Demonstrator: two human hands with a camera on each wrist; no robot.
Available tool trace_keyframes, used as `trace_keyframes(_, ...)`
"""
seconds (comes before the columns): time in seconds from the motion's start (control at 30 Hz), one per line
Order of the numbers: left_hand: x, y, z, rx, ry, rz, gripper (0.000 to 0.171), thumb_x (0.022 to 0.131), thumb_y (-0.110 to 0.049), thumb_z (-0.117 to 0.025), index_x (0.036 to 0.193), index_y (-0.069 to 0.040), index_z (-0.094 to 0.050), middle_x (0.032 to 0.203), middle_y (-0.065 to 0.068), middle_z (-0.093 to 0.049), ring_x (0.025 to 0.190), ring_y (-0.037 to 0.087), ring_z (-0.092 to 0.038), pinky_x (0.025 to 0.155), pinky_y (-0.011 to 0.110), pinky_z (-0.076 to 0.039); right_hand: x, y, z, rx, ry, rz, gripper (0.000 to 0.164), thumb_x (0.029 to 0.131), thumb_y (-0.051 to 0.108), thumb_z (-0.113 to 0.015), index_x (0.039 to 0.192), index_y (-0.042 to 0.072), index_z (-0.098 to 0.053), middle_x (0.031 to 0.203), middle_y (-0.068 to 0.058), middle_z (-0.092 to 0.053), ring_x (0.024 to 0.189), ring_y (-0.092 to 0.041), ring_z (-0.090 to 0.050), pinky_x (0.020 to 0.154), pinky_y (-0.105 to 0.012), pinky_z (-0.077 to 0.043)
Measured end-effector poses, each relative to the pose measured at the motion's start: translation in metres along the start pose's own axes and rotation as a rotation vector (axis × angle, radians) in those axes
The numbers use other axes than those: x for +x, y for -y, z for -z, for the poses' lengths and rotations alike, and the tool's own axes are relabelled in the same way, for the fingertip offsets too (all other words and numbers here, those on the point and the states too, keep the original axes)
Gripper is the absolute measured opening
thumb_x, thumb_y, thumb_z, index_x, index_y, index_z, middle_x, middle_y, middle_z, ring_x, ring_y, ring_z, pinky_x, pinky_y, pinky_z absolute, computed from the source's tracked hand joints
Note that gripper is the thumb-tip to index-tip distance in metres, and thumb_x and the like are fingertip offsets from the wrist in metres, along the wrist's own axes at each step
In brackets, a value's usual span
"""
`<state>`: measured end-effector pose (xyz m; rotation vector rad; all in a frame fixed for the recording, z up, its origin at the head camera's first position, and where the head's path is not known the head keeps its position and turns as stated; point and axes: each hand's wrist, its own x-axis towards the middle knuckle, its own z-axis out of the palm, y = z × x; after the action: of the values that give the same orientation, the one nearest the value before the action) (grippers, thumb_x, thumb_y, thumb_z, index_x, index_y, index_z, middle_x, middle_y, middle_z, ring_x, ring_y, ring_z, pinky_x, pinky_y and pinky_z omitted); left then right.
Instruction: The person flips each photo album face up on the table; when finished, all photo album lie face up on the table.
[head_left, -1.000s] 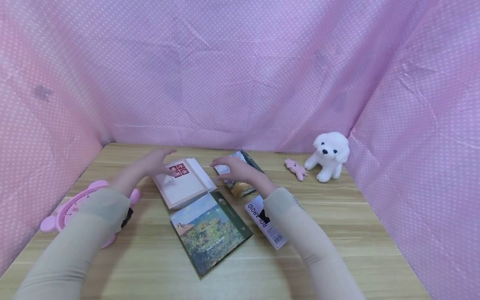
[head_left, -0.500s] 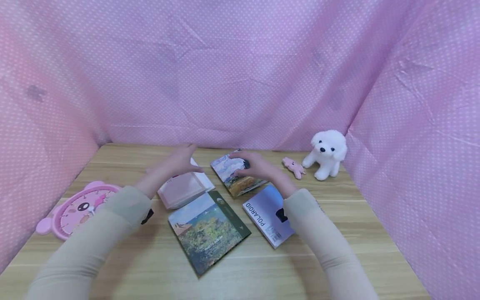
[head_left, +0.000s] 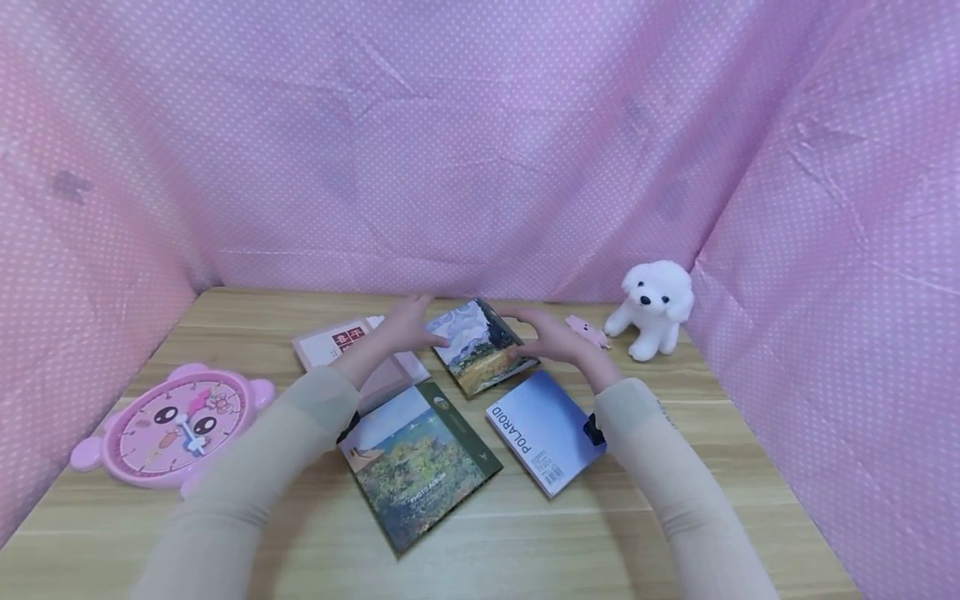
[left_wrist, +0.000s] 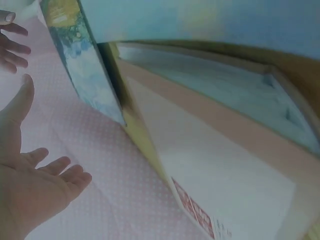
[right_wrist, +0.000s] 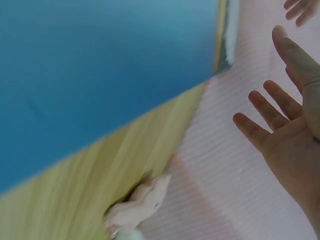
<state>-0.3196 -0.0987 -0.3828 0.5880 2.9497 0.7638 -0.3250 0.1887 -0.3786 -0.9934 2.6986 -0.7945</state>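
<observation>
My left hand (head_left: 405, 327) is spread at the left of a small album (head_left: 476, 346) with a painted landscape cover, thumb pointing toward it. On its other side is my right hand (head_left: 551, 335), thumb and fingers apart, with the fingertips over its right part in the head view. Neither hand holds anything; the left palm (left_wrist: 37, 195) and right palm (right_wrist: 295, 150) look bare in the wrist views. Whether the fingers touch the album cannot be told. Partly behind my left forearm lies a pale pink and white box-like book (left_wrist: 215, 135) with red characters.
A green-edged photo album (head_left: 423, 467) lies in front, with a blue-violet POLAROID album (head_left: 543, 433) at its right. A pink cartoon clock (head_left: 176, 429) lies at the left. A white plush dog (head_left: 652, 308) and small pink toy (head_left: 587, 331) are back right. Pink dotted cloth (head_left: 480, 150) encloses the table.
Both hands have moved right across the table; the left passed from over the pale book to the landscape album's left side. Neither picked anything up. The clock is now less covered by the left sleeve.
</observation>
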Motion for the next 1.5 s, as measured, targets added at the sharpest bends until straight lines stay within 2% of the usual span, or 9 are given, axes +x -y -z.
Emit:
trace_keyframes(0.17, 0.012, 0.001, -0.016, -0.056, 0.029, -0.022, 0.101, 0.076, -0.034, -0.079, 0.151, -0.009, -0.016, 0.155, 0.018, -0.02, 0.138, 0.04, -0.025, 0.113, 0.052, -0.024, -0.005, -0.018, -0.001, -0.004, 0.029, -0.083, 0.07, 0.084, 0.018, -0.072, 0.145, 0.014, -0.037, 0.148, -0.006, -0.039, 0.136, -0.027, -0.034, 0.112, -0.045, -0.029)
trace_keyframes(0.3, 0.02, 0.003, -0.025, -0.05, 0.029, -0.038, 0.102, 0.074, -0.033, -0.08, 0.151, -0.008, -0.018, 0.155, 0.016, -0.021, 0.139, 0.037, -0.026, 0.114, 0.048, -0.023, -0.006, -0.028, -0.002, -0.034, 0.053, -0.113, 0.073, 0.081, 0.02, -0.075, 0.144, 0.014, -0.038, 0.148, -0.007, -0.039, 0.135, -0.03, -0.035, 0.111, -0.047, -0.03)
trace_keyframes(0.5, 0.027, 0.004, -0.03, -0.035, 0.034, -0.029, 0.104, 0.073, -0.032, -0.082, 0.151, -0.01, -0.018, 0.155, 0.015, -0.022, 0.139, 0.035, -0.025, 0.115, 0.046, -0.022, -0.005, -0.039, 0.0, -0.068, 0.091, -0.12, 0.077, 0.08, 0.026, -0.077, 0.145, 0.015, -0.038, 0.148, -0.009, -0.039, 0.135, -0.033, -0.035, 0.11, -0.049, -0.032)
trace_keyframes(0.67, 0.032, 0.005, -0.035, -0.026, 0.078, -0.003, 0.1, 0.073, -0.03, -0.081, 0.15, -0.01, -0.022, 0.154, 0.017, -0.024, 0.138, 0.037, -0.028, 0.115, 0.047, -0.023, -0.002, -0.048, 0.001, -0.101, 0.149, -0.108, 0.075, 0.08, 0.021, -0.076, 0.144, 0.009, -0.038, 0.147, -0.012, -0.039, 0.135, -0.034, -0.035, 0.11, -0.048, -0.031)
trace_keyframes(0.87, 0.035, 0.005, -0.038, -0.032, 0.141, 0.055, 0.098, 0.074, -0.027, -0.081, 0.15, -0.009, -0.022, 0.151, 0.02, -0.029, 0.138, 0.039, -0.027, 0.114, 0.05, -0.023, 0.002, -0.049, -0.003, -0.121, 0.211, -0.113, 0.073, 0.081, 0.019, -0.075, 0.143, 0.009, -0.039, 0.148, -0.012, -0.039, 0.135, -0.033, -0.035, 0.111, -0.047, -0.03)
trace_keyframes(1.1, 0.036, 0.004, -0.035, 0.051, 0.179, 0.022, 0.09, 0.074, -0.03, -0.08, 0.144, 0.0, -0.033, 0.147, 0.02, -0.036, 0.137, 0.039, -0.029, 0.115, 0.048, -0.021, 0.004, -0.044, -0.009, -0.07, 0.219, -0.135, 0.071, 0.083, 0.017, -0.073, 0.144, 0.011, -0.038, 0.14, -0.015, -0.046, 0.127, -0.036, -0.045, 0.106, -0.048, -0.037)
trace_keyframes(1.3, 0.038, 0.003, -0.034, 0.007, 0.199, 0.062, 0.087, 0.075, -0.028, -0.08, 0.145, -0.005, -0.033, 0.149, 0.017, -0.034, 0.138, 0.036, -0.026, 0.115, 0.048, -0.02, 0.005, -0.046, -0.009, -0.047, 0.219, -0.165, 0.07, 0.083, 0.016, -0.072, 0.144, 0.011, -0.037, 0.134, -0.016, -0.051, 0.124, -0.034, -0.048, 0.104, -0.046, -0.04)
trace_keyframes(1.5, 0.041, 0.004, -0.035, 0.014, 0.193, 0.06, 0.086, 0.074, -0.027, -0.08, 0.144, -0.005, -0.035, 0.147, 0.018, -0.037, 0.136, 0.037, -0.03, 0.115, 0.047, -0.022, 0.007, -0.045, -0.008, -0.063, 0.224, -0.162, 0.069, 0.084, 0.018, -0.072, 0.144, 0.01, -0.037, 0.137, -0.017, -0.049, 0.126, -0.035, -0.045, 0.105, -0.047, -0.039)
